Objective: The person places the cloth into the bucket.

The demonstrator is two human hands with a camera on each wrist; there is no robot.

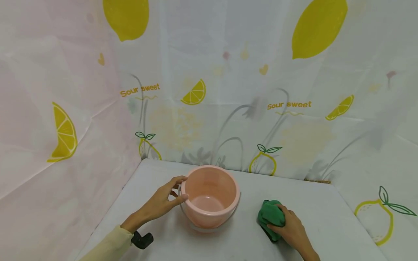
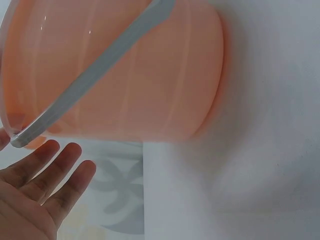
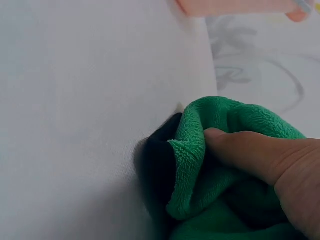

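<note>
A pale pink bucket (image 1: pixel 209 217) with a grey handle (image 2: pixel 95 75) stands upright on the white table. At the left side of its rim is my left hand (image 1: pixel 166 197), thumb and forefinger touching it. In the left wrist view, several fingers (image 2: pixel 65 170) of that hand stretch out loosely beside the bucket, apart from its wall. To the right of the bucket, my right hand (image 1: pixel 292 226) grips a bunched green cloth (image 1: pixel 271 214) on the tabletop. The thumb presses into its folds in the right wrist view. A black part (image 3: pixel 159 162) shows along the cloth's lower edge.
The white tabletop (image 1: pixel 241 243) spreads around the bucket and cloth. Lemon-printed sheets (image 1: pixel 209 127) hang behind the table and on both sides. A black device (image 1: pixel 142 240) is strapped at the left wrist.
</note>
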